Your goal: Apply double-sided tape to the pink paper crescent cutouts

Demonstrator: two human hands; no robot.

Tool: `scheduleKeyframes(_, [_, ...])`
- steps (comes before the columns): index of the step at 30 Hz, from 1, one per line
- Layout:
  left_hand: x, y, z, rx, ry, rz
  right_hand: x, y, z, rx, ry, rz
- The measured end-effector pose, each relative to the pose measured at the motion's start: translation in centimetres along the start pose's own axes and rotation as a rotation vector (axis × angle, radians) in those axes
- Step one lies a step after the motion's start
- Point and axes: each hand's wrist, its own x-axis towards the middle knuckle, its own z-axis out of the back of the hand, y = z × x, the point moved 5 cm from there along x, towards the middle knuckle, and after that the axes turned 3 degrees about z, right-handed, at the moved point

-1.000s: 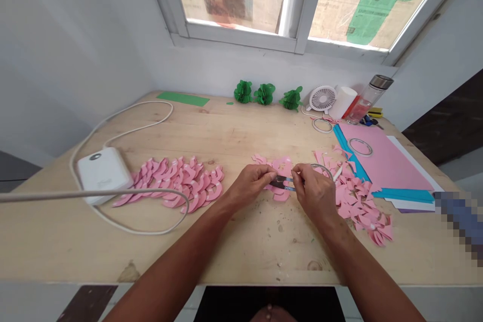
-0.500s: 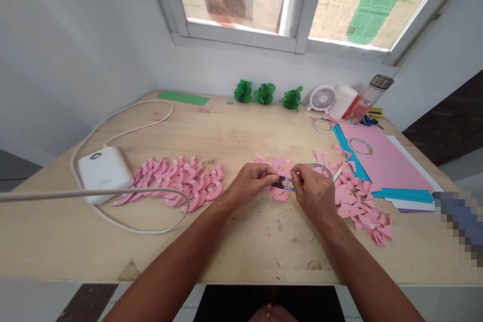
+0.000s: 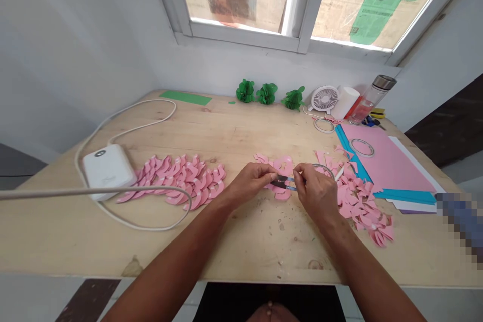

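Note:
My left hand (image 3: 253, 181) is closed in a pinch on the dark end of a small metal tool with two narrow parallel arms (image 3: 285, 185); its exact kind is hard to make out. The silver ends of both arms run to my right hand (image 3: 315, 188), whose fingers are closed around them, hiding the tips. Pink curved paper pieces (image 3: 283, 165) lie on the table just behind and below the tool. To the right of my right hand spreads a heap of pink paper scraps (image 3: 364, 206), with a tape roll (image 3: 323, 167) partly behind the hand.
Overlapping pink paper petals (image 3: 181, 178) lie left, beside a white power bank (image 3: 107, 168) with a looping cable (image 3: 143, 188). Green paper shapes (image 3: 266, 93), a small fan (image 3: 325, 98) and a glass bottle (image 3: 372, 100) stand at the back. Pink sheets (image 3: 392, 161) lie right.
The view has shifted very slightly. Both hands keep their hold on the tool, with hardly any visible movement.

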Motion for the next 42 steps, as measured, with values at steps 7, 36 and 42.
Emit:
scheduleKeyframes(7, [-0.1,-0.1,-0.1,-0.038,-0.001,0.021,-0.1,-0.1,-0.1,-0.008,0.007,-0.009])
scheduleKeyframes(36, [-0.6,0.0,0.2,-0.163,0.067,0.09,0.0,-0.2,0.1,0.002,0.015,-0.008])
scheduleKeyframes(42, [0.0,0.8,0.2,-0.084,-0.03,0.089,0.0,0.1,0.0,-0.002,-0.002,0.016])
